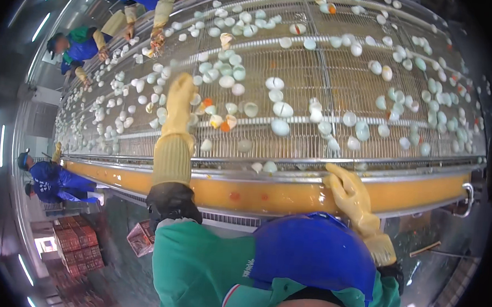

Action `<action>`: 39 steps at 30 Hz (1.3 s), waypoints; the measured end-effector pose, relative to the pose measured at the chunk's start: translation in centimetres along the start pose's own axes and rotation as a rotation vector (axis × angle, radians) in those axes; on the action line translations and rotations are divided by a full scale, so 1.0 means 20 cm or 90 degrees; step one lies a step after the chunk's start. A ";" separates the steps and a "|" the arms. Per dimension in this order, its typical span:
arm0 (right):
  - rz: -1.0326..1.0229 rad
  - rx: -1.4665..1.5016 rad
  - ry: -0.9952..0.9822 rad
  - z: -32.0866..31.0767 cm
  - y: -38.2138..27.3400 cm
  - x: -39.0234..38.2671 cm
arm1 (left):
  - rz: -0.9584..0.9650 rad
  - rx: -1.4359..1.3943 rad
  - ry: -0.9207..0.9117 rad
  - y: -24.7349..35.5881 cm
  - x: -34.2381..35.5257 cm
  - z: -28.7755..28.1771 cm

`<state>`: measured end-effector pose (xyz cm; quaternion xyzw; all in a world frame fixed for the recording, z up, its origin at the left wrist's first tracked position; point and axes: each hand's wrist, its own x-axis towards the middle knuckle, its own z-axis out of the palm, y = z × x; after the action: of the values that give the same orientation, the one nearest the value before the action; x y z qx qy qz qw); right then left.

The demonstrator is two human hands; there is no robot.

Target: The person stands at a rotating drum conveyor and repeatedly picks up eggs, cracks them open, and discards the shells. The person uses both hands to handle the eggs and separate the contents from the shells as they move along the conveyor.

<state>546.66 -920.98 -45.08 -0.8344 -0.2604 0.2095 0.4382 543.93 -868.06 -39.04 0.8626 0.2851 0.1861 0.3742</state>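
Both my hands wear yellow rubber gloves. My left hand (pixel 181 89) reaches out over a wire-mesh conveyor (pixel 224 149), among pale bluish-white eggs and eggshells. Its fingers bend downward and blur, so what they hold, if anything, is hidden. Just right of it lie broken shells with an orange yolk (pixel 226 126). A cluster of pale shells (pixel 223 69) sits farther out. My right hand (pixel 348 195) is at the near metal rail, fingers extended and thumb apart, holding nothing. Beyond its fingertips lies a crushed white shell (pixel 334 145). A row of cracked eggs (pixel 282 109) rests near the middle.
A long orange-yellow band (pixel 288 196) runs along the conveyor's near side, in front of my blue apron (pixel 313 251). Across the belt, gloved co-workers (pixel 85 44) handle shells. Another person (pixel 55 179) stands at far left. Stacked red crates (pixel 78 243) and a single crate (pixel 141 238) are on the floor.
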 end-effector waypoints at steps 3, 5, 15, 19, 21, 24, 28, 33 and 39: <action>0.043 0.030 -0.029 -0.02 0.05 0.04 | -0.224 0.182 -0.027 -0.35 0.05 0.14; 0.047 0.040 -0.015 -0.03 0.11 0.05 | -0.117 0.315 -0.026 -0.58 0.04 0.23; 0.048 -0.044 -0.034 -0.19 0.25 0.06 | -0.018 0.648 -0.200 -1.09 0.23 0.30; 0.066 0.052 0.010 -0.29 0.25 -0.02 | -0.071 0.495 -0.025 -0.96 0.24 0.35; 0.157 0.176 -0.023 -0.42 0.18 -0.02 | -0.138 0.298 0.061 -0.55 0.08 0.34; 0.250 0.329 0.110 -0.60 0.25 0.02 | -0.161 -0.088 0.142 -0.06 -0.08 0.48; -0.004 -0.159 0.241 -0.79 0.63 0.33 | -0.040 -0.310 -0.064 0.60 -0.53 0.70; 0.015 -0.376 0.002 -0.86 0.75 0.70 | -0.035 0.009 -0.563 1.01 -1.19 1.02; 0.052 -0.280 -0.144 -0.95 0.80 0.82 | 0.140 -0.038 -0.673 1.25 -1.30 1.34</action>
<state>574.42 -930.36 -50.44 -0.8909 -0.3133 0.2569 0.2051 547.14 -912.79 -40.36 0.8522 -0.0397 -0.2274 0.4696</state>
